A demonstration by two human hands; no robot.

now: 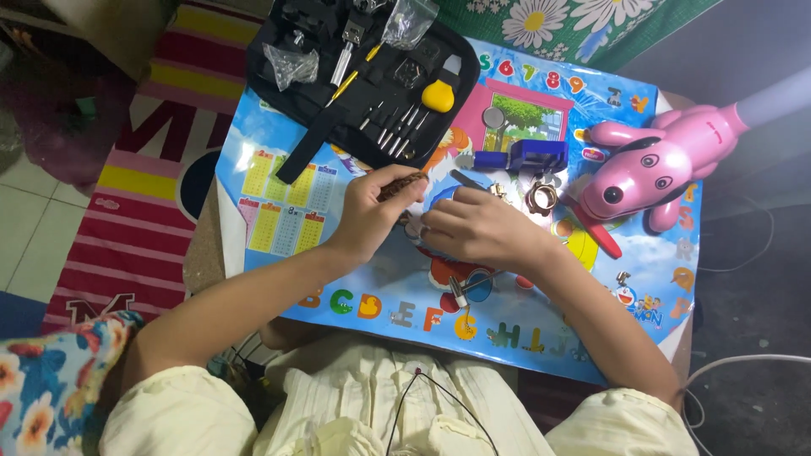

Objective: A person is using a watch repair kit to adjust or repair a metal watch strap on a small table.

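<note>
Watch strap work, both hands over desk centre.
L hand grip closed on brown watch strap; R hand fingers curled at its end, contents unclear. Looks like mid-fitting; next calls for fine alignment.

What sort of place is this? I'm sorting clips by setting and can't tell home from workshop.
Most likely a home, not a workshop: the person works at a small children's table printed with letters and numbers, a striped rug covers the tiled floor, and a pink dog-shaped lamp stands beside a black tool kit.
</note>
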